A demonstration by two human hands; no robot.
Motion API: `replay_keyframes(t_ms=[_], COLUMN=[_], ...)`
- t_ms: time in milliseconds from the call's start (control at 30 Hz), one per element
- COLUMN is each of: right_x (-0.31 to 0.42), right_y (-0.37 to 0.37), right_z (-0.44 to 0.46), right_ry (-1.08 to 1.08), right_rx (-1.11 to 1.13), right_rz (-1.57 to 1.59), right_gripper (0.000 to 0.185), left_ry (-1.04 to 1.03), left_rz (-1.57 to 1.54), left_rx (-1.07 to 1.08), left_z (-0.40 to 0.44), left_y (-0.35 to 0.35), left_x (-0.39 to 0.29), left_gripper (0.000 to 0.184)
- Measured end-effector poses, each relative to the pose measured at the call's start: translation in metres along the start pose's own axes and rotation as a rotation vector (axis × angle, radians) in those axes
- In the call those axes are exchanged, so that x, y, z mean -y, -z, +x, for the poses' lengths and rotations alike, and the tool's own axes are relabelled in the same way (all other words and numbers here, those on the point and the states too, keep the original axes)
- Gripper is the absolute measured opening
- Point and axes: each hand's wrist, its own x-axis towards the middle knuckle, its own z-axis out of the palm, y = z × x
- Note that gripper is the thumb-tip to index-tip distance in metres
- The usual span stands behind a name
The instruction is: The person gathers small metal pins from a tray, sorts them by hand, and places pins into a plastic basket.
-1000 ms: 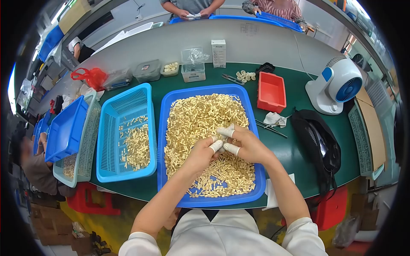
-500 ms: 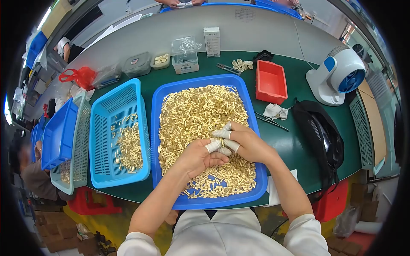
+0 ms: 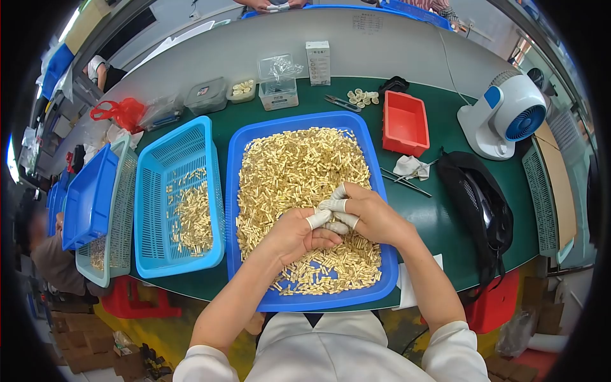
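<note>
A blue tray (image 3: 233, 191) holds a wide heap of small brass-coloured cylindrical pieces (image 3: 293, 159). Over its lower right part, my left hand (image 3: 302, 232) and my right hand (image 3: 363, 213) meet at the fingertips, which wear white finger covers. Both hands are closed in a pinch, and whatever lies between the fingers is too small and hidden to make out. Left of the tray stands a light blue basket (image 3: 149, 210) with a smaller pile of similar brass pieces (image 3: 194, 219).
Right of the tray are a red bin (image 3: 405, 124), tweezers (image 3: 407, 183), a crumpled white cloth (image 3: 412, 167), a black bag (image 3: 474, 197) and a fan (image 3: 509, 118). Plastic boxes (image 3: 278, 94) line the back. Blue bins (image 3: 92, 197) stand left. Other people sit beyond the partition and at left.
The view has shifted, moving the tray slightly left and up in the picture. My hands stay together over the heap; their fingers have changed position a little.
</note>
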Motion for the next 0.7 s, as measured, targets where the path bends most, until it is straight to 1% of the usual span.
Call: replay_keyframes(t_ms=[67, 200, 267, 300, 333, 400, 433, 567, 700], right_x=[0.001, 0.003, 0.001, 0.001, 0.004, 0.014, 0.016, 0.015, 0.008], right_y=[-0.001, -0.002, -0.005, -0.006, -0.006, -0.009, -0.011, -0.018, -0.022], right_z=[0.001, 0.002, 0.003, 0.003, 0.004, 0.006, 0.006, 0.005, 0.003], right_ry=[0.009, -0.020, -0.074, -0.101, -0.099, -0.002, 0.048, 0.030, 0.048], right_rx=[-0.011, -0.040, -0.077, -0.096, -0.093, -0.150, -0.178, -0.103, -0.134], right_rz=[0.002, 0.124, 0.167, 0.188, 0.185, -0.028, -0.132, -0.188, -0.151], right_gripper=[0.035, 0.034, 0.037, 0.039, 0.039, 0.045, 0.048, 0.054, 0.050], left_ry=[-0.011, -0.027, -0.020, -0.023, -0.028, -0.039, -0.042, -0.100, -0.056], left_rz=[0.024, 0.075, 0.083, 0.082, 0.011, -0.132, -0.135, -0.157, -0.164], left_rx=[-0.011, -0.037, -0.048, -0.047, -0.053, -0.070, -0.073, 0.004, 0.006], left_z=[-0.001, -0.003, -0.004, -0.004, -0.003, -0.003, -0.003, 0.004, 0.003], left_y=[-0.002, -0.005, -0.005, -0.006, -0.008, -0.011, -0.009, -0.001, 0.000], left_x=[0.000, -0.001, -0.003, -0.002, -0.001, 0.002, 0.005, 0.014, 0.014], left_gripper=[0.026, 0.027, 0.027, 0.027, 0.027, 0.027, 0.027, 0.026, 0.026])
